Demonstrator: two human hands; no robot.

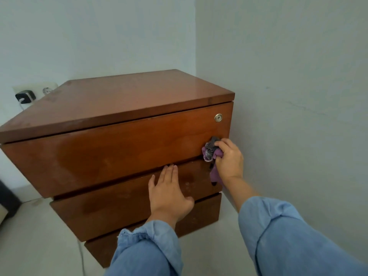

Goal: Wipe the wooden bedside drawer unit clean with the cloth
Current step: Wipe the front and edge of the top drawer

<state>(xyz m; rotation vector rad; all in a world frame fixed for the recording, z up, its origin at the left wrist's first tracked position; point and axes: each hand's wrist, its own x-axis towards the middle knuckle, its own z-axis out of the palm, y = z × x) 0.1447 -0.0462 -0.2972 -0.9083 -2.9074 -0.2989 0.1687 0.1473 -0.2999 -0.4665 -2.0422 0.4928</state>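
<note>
The wooden bedside drawer unit (111,148) stands in a room corner, with three drawer fronts and a round metal lock (218,117) at the top drawer's upper right. My right hand (229,158) grips a bunched purple and grey cloth (210,151) and presses it against the right end of the top drawer front; a tail of cloth hangs down over the middle drawer. My left hand (169,194) lies flat, fingers together, on the middle drawer front, its fingertips at the gap under the top drawer.
A white wall (298,96) runs close along the unit's right side. Behind the unit at the left is a wall socket (46,89) with a black plug (24,96) and a white cable. A dark object (8,198) sits at the far left on the pale floor.
</note>
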